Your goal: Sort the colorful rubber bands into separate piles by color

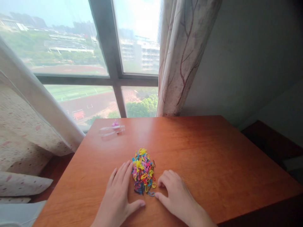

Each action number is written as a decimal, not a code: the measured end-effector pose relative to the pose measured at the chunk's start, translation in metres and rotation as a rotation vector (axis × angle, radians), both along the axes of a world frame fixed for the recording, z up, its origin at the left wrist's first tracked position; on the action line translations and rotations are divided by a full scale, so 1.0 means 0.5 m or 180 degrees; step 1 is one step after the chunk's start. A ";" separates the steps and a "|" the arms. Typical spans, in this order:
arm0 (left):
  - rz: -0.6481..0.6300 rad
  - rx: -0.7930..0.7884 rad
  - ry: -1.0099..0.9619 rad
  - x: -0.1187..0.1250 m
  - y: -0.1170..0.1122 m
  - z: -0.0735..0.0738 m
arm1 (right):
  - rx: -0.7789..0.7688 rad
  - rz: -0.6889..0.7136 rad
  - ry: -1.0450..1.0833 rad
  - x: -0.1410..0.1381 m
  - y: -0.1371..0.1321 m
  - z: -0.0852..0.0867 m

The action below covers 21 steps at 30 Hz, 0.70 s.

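Note:
A heap of small colourful elastic hair ties (143, 171) lies on the wooden table between my two hands, with yellow, pink, blue, red and black loops mixed together. My left hand (120, 189) rests along the heap's left side, fingers stretched out and thumb spread toward the near end. To the right of the heap is my right hand (174, 192), its fingers bent and its thumb apart from them, holding nothing that I can see. A loose blue hair tie (151, 194) lies by the right thumb tip, and a yellow one (154, 185) sits just above it.
At the back left of the table (201, 151) lies a clear plastic container (109, 130) with a purple part (115, 125). Beyond the far edge stand a window (115, 80) and a patterned curtain (175, 63). Another curtain (28, 126) hangs at the left.

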<state>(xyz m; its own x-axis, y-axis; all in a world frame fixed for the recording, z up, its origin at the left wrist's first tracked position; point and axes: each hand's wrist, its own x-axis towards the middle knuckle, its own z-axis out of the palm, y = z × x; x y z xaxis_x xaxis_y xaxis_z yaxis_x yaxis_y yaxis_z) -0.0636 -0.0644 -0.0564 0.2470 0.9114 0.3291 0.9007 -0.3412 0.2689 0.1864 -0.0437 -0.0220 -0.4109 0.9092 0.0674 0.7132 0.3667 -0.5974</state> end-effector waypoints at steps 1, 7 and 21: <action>0.0033 0.0002 0.0052 0.005 0.002 0.000 | 0.0020 0.0017 -0.0028 -0.007 0.001 -0.001; 0.0062 -0.0020 0.0233 0.020 0.024 -0.004 | 0.0242 0.0055 -0.0055 -0.061 0.024 -0.018; 0.0060 -0.0075 0.0198 0.040 0.069 0.007 | 0.0395 -0.0395 0.0203 -0.026 0.071 -0.026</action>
<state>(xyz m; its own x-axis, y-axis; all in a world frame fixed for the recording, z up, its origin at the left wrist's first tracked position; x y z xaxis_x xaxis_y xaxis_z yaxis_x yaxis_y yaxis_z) -0.0437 -0.0298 -0.0531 0.2489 0.9234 0.2921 0.9221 -0.3182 0.2201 0.1735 -0.0085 -0.0349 -0.2874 0.9357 0.2045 0.7196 0.3519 -0.5987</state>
